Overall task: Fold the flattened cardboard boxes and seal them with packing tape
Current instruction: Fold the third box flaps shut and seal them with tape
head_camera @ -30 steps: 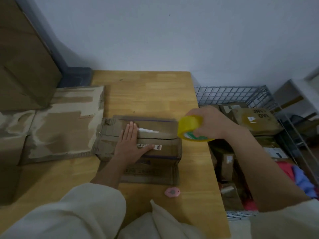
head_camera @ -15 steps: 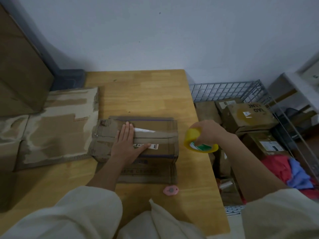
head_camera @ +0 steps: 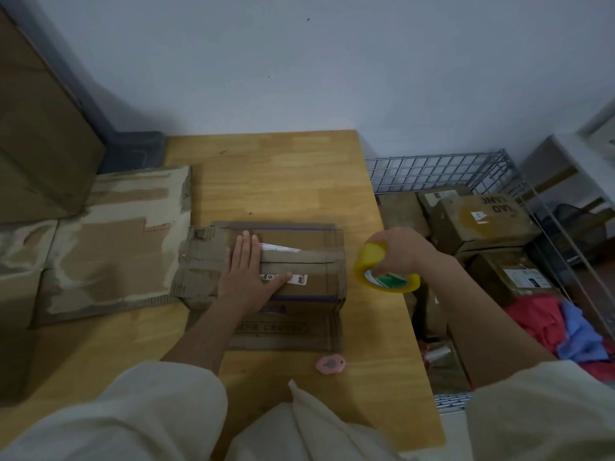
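Here, a person worked at a wooden bench (head_camera: 266,174) where a folded cardboard box (head_camera: 299,264) sat near the middle. The left hand (head_camera: 248,277) lay flat on top of the box, fingers straight and thumb spread along the closed flaps beside a white label (head_camera: 298,279). Just right of the box, over the bench's right edge, the right hand (head_camera: 401,252) gripped a yellow roll of packing tape (head_camera: 382,271), fingers curled round it and clear of the box. A flattened sheet of cardboard (head_camera: 109,244) lay on the bench to the box's left, touching it. A small pink cutter (head_camera: 330,364) rested on the bench in front of the box. Right of the bench, a wire basket (head_camera: 439,168) held sealed boxes and red and blue cloth.
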